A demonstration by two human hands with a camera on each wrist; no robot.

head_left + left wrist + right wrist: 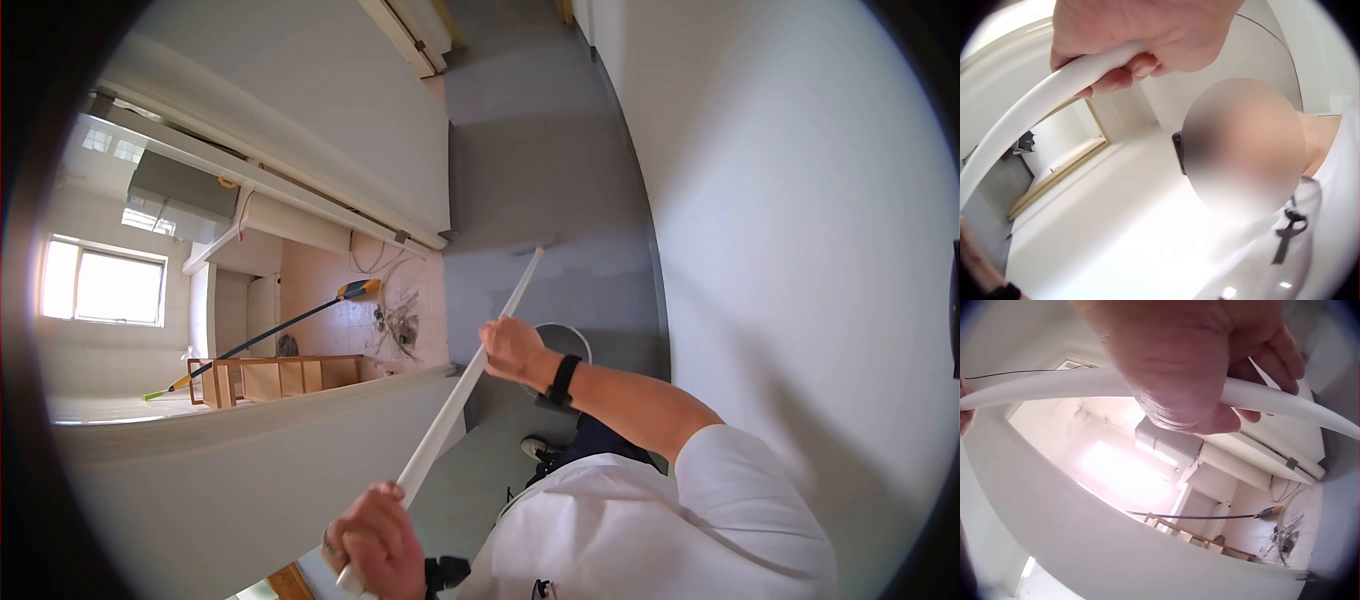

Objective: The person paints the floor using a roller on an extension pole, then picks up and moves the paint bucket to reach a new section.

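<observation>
On the left: bright window far off, grey box to its right. Long-handled tool by wooden rack; tangled debris on pale tiles.

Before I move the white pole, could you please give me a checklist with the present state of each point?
1. Left hand grips the white pole: ok.
2. Right hand grips it farther along: ok.
3. Attachment at the pole's far end: cannot tell, blends with the gray floor.
4. Bucket contents: cannot tell, the right arm covers much of it.
5. Long-handled tool in the side room, apart from the pole: ok.
</observation>
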